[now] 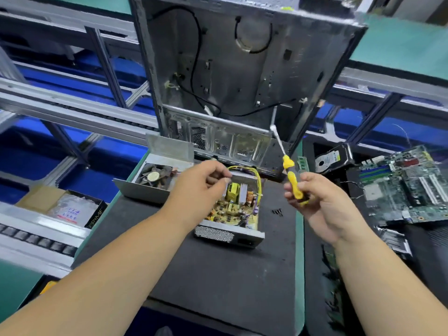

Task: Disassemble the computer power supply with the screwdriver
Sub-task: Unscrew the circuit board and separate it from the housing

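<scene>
case [242,69]: dull grey sheet metal | screwdriver [292,178]: glossy yellow plastic handle, bright metal shaft | tabletop [218,275]: matt black mat

Single head-worn wide-angle view, looking forward and steeply down from close above the dark grey foam-topped workbench [218,275], both forearms entering from the bottom edge, the opened grey metal computer case [242,69] filling the upper centre.

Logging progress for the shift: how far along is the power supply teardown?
Done: the cover with fan is off and lies left of the power supply; loose screws sit on the mat. In hand: the right hand holds the screwdriver raised, and the left hand hovers over the wires. Left: the circuit board still sits in its tray.
</scene>
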A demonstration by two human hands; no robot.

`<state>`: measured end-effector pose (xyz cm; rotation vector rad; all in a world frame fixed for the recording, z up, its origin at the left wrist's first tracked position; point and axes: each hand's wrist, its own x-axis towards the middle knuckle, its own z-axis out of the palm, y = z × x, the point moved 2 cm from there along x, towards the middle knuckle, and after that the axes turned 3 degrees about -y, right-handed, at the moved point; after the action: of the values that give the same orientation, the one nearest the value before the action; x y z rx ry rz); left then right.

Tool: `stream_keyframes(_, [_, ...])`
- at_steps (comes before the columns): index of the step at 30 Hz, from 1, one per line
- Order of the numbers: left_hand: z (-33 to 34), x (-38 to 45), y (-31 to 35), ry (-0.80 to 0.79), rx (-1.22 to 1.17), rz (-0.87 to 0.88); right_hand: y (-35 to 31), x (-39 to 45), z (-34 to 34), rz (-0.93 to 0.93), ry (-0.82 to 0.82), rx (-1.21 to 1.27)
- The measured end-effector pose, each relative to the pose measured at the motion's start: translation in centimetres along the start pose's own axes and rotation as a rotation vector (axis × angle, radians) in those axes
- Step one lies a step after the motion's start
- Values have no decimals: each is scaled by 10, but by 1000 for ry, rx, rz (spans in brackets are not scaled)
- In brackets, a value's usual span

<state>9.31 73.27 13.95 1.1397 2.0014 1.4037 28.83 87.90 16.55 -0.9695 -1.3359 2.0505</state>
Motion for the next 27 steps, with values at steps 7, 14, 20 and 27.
stream_keyframes(7, [106, 24, 43, -350, 407, 58, -2, -14, -58, -17, -26, -151])
stream_keyframes(14, [184, 62, 49, -596, 1126, 274, 2, -22, -108, 1, 43, -182])
stream_keyframes(20, [202, 74, 33, -640, 1359, 270, 7, -21, -139, 34, 37, -249])
stream_keyframes(27, [200, 70, 23, -634, 1435, 267, 7, -10, -141, 37, -28, -259])
